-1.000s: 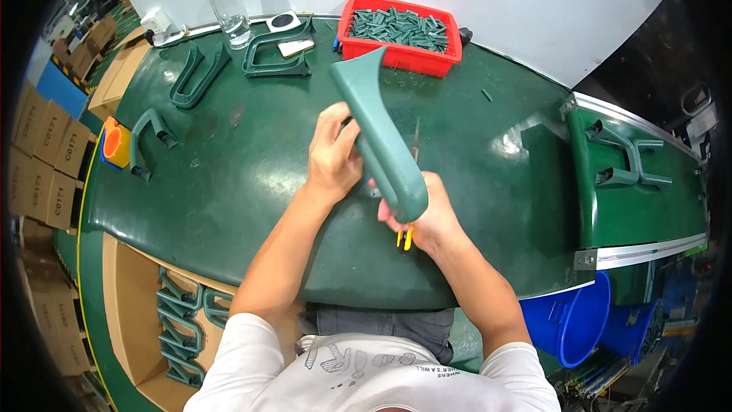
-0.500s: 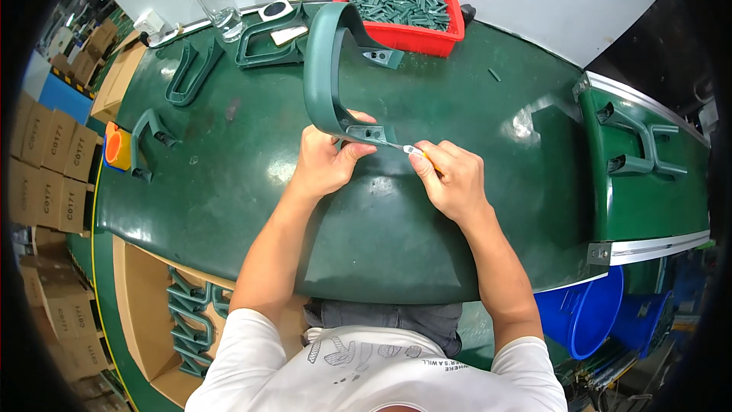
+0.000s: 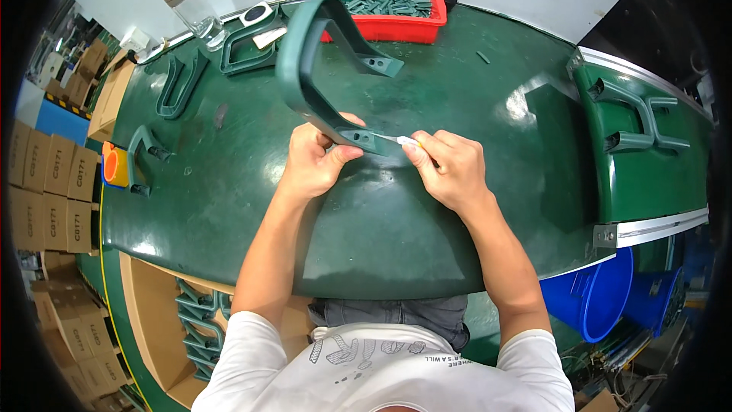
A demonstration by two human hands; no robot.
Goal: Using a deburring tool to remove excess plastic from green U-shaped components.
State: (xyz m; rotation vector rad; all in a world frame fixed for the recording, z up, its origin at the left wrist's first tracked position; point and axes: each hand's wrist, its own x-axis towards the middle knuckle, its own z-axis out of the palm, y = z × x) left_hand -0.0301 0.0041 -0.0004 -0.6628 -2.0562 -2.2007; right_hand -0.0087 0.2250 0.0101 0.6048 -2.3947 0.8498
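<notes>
My left hand is closed around the lower end of a curved, green U-shaped plastic part, thumb pressed on top. The part is held up above the table, with its two ends pointing right; each end has small holes. In my right hand is a small utility knife with a whitish tip section and a bit of yellow showing between the fingers. Its thin blade reaches the upper edge of the held end, close to my left thumb. Most of the knife's handle is hidden in my fist.
A red bin full of small green pieces stands at the back, near a glass bottle. More green parts lie at left. Another green part rests on a raised green surface at right. A carton of parts sits below the left edge.
The knife's blade has shifted left and up along the edge of the part's end. The part is tilted somewhat differently in my left hand. The whole view has shifted slightly.
</notes>
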